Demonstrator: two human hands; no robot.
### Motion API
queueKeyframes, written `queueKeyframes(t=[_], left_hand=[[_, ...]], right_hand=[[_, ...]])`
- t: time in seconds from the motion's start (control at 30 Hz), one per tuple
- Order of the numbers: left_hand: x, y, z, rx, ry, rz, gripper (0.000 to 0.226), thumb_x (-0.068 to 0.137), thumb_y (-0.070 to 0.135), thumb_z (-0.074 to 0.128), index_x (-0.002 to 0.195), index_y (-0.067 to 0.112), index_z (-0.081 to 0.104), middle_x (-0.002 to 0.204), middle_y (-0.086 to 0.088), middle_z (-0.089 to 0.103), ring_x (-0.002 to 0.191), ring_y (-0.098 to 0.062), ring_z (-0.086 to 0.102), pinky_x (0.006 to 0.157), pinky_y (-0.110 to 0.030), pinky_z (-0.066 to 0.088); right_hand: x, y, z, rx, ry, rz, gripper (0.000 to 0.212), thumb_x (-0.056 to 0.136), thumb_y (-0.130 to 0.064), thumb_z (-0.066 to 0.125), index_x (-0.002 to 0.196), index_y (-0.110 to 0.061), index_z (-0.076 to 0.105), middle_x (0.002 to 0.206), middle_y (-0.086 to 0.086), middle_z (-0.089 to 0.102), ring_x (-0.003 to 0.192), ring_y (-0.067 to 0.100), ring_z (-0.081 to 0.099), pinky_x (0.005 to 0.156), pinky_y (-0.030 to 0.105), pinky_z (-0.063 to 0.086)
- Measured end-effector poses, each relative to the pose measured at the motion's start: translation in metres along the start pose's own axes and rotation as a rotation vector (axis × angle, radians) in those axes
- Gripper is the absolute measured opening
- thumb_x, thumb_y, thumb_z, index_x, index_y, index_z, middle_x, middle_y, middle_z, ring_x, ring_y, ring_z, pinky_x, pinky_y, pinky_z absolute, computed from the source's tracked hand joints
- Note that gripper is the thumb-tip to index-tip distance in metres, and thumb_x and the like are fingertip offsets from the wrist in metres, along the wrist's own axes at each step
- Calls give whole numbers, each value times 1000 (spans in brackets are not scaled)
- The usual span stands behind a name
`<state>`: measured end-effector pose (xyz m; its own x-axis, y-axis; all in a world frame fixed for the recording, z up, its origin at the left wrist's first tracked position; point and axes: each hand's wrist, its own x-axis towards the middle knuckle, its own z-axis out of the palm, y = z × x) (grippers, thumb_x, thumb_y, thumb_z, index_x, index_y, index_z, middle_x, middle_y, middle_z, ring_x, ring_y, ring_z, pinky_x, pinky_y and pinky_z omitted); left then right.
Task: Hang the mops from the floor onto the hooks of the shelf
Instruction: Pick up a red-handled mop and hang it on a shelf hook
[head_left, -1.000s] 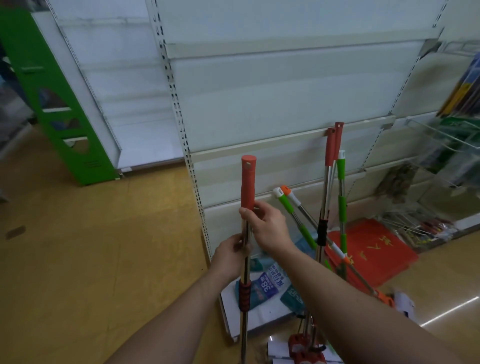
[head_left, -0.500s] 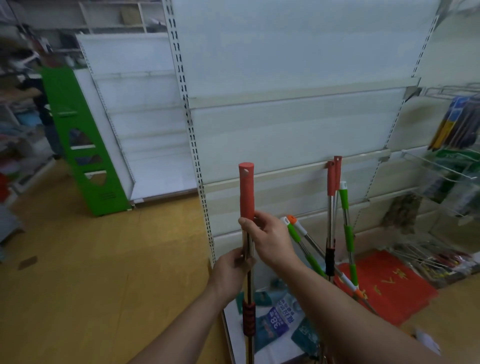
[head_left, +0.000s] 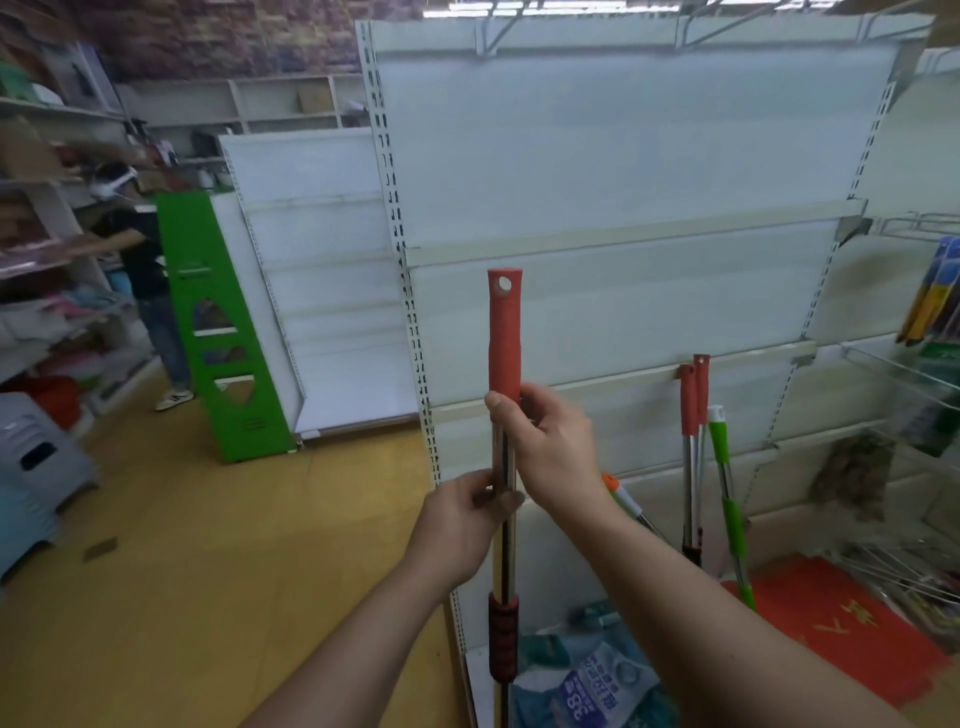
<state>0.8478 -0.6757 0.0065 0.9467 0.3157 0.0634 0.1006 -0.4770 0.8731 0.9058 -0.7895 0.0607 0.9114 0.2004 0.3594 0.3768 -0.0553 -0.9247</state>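
I hold a mop (head_left: 504, 332) upright in front of me: a steel pole with a red grip on top that has a hanging hole. My right hand (head_left: 550, 447) grips the pole just under the red grip. My left hand (head_left: 462, 525) grips the steel pole lower down. The mop's head is out of view below. Wire hooks (head_left: 498, 26) stick out along the top of the white shelf (head_left: 623, 156). Two red-handled mops (head_left: 693, 405) and a green-handled mop (head_left: 727, 499) lean against the shelf at the right.
An orange-tipped mop handle (head_left: 621, 493) shows behind my right wrist. A red mat (head_left: 841, 623) and packaged goods (head_left: 587, 680) lie at the shelf's base. A green stand (head_left: 218, 332) and a person (head_left: 140, 260) are at the left. Wire racks (head_left: 904, 374) hang at the right.
The view has tilted upward, revealing the shelf's top and its hooks. The mop has risen with both hands still on the pole, and its hanging hole now faces me.
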Motion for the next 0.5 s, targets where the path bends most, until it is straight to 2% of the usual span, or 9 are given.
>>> queueKeyframes(t=[0.1, 0.2, 0.27, 0.4, 0.5], left_hand=[[0, 18, -12, -18, 33, 33, 25, 88, 47, 66, 106, 33, 76, 101, 13, 78, 99, -8, 70, 94, -42, 56], [1, 36, -23, 2, 79, 71, 21, 89, 48, 66, 101, 34, 76, 97, 14, 78, 94, -5, 71, 90, -40, 57], [2, 47, -29, 6, 100, 92, 19, 90, 48, 66, 100, 34, 76, 95, 14, 78, 93, -4, 71, 89, -39, 58], [10, 68, -36, 1, 149, 119, 18, 88, 48, 68, 95, 33, 76, 90, 13, 78, 90, -6, 72, 88, -42, 58], [17, 85, -39, -11, 171, 137, 16, 89, 45, 70, 94, 32, 77, 89, 11, 78, 89, -8, 72, 88, -41, 58]], right_hand=[[10, -19, 0, 30, -13, -40, 23, 96, -43, 66, 94, -21, 72, 72, -10, 63, 66, 8, 58, 63, 25, 44], [19, -39, -1, 67, -26, -87, 22, 96, -42, 65, 93, -21, 73, 83, 2, 73, 80, 21, 69, 74, 42, 55], [25, -51, -2, 85, -42, -111, 22, 97, -41, 65, 94, -21, 74, 86, 5, 75, 86, 24, 72, 80, 46, 58], [42, -72, -8, 102, -54, -141, 21, 98, -38, 66, 102, -19, 77, 88, -4, 77, 88, 13, 73, 82, 35, 58], [56, -83, -14, 100, -65, -169, 24, 96, -41, 67, 106, -20, 76, 91, -4, 77, 91, 14, 73, 86, 38, 58]])
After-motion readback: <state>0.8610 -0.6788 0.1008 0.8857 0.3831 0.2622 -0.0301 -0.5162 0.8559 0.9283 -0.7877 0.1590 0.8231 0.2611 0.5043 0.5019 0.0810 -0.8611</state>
